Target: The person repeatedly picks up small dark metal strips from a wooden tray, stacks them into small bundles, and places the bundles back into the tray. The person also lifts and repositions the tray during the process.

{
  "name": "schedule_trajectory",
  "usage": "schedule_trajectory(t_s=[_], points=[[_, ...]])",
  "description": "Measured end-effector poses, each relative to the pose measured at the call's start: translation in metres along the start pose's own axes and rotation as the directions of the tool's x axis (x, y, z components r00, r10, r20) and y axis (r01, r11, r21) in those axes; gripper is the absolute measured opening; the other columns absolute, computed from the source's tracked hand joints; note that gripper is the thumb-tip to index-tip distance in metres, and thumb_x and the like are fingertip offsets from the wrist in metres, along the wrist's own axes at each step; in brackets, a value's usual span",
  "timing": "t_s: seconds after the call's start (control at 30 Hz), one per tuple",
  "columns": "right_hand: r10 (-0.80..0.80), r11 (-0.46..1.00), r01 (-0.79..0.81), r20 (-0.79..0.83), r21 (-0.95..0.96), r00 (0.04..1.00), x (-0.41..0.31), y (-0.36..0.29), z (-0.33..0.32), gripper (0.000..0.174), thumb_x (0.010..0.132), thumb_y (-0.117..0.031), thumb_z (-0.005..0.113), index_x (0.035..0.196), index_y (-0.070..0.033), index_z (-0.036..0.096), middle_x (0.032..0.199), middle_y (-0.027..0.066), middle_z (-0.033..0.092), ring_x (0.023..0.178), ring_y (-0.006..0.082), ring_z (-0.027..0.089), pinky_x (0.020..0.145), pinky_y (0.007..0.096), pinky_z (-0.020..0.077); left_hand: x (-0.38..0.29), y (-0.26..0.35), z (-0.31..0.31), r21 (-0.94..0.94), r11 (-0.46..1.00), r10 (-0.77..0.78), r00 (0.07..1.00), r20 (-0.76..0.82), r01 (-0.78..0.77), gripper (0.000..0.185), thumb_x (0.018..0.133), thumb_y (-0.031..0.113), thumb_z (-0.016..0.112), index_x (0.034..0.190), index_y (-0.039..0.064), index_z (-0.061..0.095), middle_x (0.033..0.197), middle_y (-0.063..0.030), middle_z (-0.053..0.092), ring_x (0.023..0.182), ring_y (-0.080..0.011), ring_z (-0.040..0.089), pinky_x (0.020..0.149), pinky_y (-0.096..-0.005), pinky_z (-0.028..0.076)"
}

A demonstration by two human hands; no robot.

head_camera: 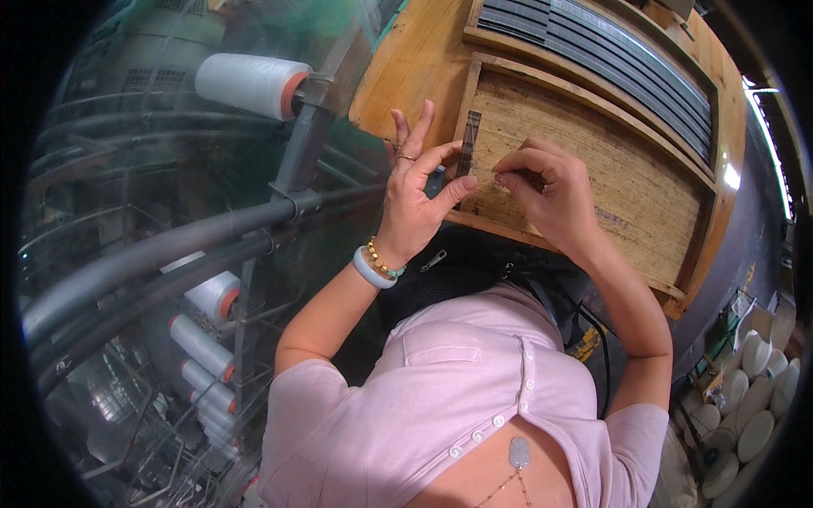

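My left hand (pixel 419 178) holds a short dark flat strip (pixel 470 136) upright between thumb and index finger, its other fingers spread. Thin lighter bands cross the strip. Just to the right of it, my right hand (pixel 559 184) has thumb and index fingertips pinched together. Whether something tiny sits in that pinch is too small to tell. Both hands are over the near left part of a shallow wooden tray (pixel 591 159) with a worn, speckled bottom. Beyond it, a second wooden compartment (pixel 470 35) holds several rows of dark narrow strips (pixel 610 51).
The trays rest on a wooden tabletop (pixel 406 70). At left stands a metal frame with pipes (pixel 190 241) and white yarn cones, one large cone (pixel 248 82) near the table corner and several below (pixel 203 346). More white cones (pixel 756 394) are piled at lower right. A black cable (pixel 600 355) hangs beside my waist.
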State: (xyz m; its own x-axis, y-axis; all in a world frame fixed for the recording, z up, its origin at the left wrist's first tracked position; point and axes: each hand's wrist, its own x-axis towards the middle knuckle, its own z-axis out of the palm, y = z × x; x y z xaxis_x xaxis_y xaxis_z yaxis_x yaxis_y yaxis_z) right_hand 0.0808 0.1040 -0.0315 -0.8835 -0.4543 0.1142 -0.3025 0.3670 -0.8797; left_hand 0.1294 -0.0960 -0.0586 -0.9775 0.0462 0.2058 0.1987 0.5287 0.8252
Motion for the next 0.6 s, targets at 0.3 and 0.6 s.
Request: schedule_trajectory(t_s=[0.3,0.6], points=[[-0.107,0.994,0.105,-0.052,-0.027,0.993,-0.0085,-0.0084,0.0088,0.01,0.076,0.005,0.07,0.084,-0.001,0.068,0.073,0.0074,0.057,0.06,0.0161,0.058,0.054,0.0272,0.0453,-0.0035,0.0009,0.0044,-0.22,0.975,-0.039,0.999,0.013,0.041,0.017,0.079,0.014,0.075,0.096,0.013,0.076,0.149,-0.011,0.039,0.146,-0.0291,0.014,0.117,-0.0415,0.011],[0.016,0.999,-0.015,-0.032,0.043,0.999,-0.0107,-0.0063,0.0083,0.011,0.073,0.003,0.07,0.083,-0.002,0.066,0.077,0.0111,0.06,0.067,0.0271,0.062,0.058,0.0331,0.049,-0.006,-0.0018,0.0066,-0.362,0.93,-0.08,0.997,-0.018,0.068,0.016,0.078,0.009,0.075,0.093,0.012,0.076,0.141,-0.0114,0.05,0.143,-0.0236,0.024,0.117,-0.0386,0.013]])
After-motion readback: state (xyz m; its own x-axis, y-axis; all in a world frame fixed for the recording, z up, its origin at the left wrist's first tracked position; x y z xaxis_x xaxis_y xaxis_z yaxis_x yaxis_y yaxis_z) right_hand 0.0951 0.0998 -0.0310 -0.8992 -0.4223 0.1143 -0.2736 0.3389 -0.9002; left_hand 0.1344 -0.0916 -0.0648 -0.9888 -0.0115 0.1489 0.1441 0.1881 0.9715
